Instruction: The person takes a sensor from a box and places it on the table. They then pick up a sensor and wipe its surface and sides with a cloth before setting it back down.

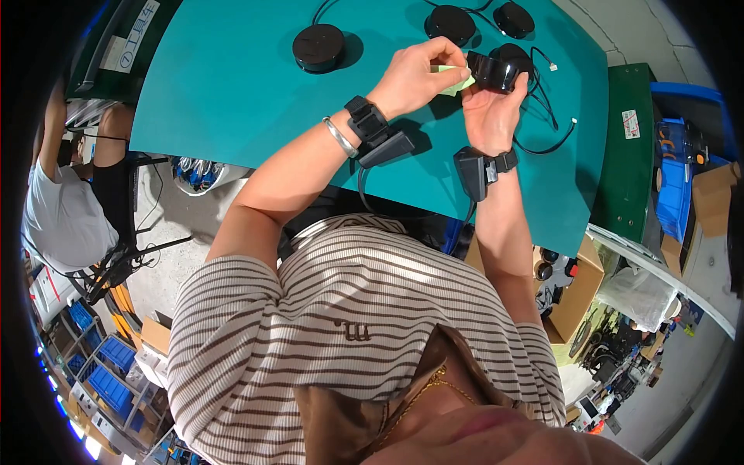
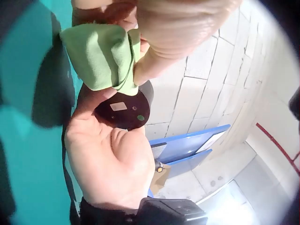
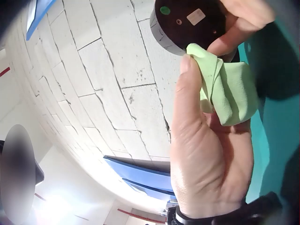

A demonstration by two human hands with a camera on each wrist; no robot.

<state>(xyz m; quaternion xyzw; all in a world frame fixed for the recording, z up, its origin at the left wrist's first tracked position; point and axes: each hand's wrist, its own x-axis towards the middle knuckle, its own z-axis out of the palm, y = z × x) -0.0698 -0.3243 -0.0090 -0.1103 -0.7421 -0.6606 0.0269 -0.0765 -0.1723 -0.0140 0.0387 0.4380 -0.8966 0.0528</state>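
In the head view my left hand [image 1: 415, 76] pinches a folded light green cloth [image 1: 456, 82] between thumb and fingers. The cloth lies right at the edge of a black puck-shaped device [image 1: 490, 73] with a glossy side. My right hand [image 1: 493, 122], palm turned up, grips that device from the other side, thumb at its right. The left wrist view shows the device's flat underside [image 2: 126, 110], which bears a pale rectangular label and a green round sticker; the cloth [image 2: 101, 56] hides part of its rim. Much of the right hand's fingers is hidden behind the device.
More black round devices [image 1: 318, 48] stand along the back of the teal tabletop [image 1: 232, 108], with cables trailing. A black cable [image 1: 542, 149] with a white connector lies right of the hands. A green cabinet [image 1: 629, 163] borders the right edge. Another person [image 1: 70, 209] is at the left.
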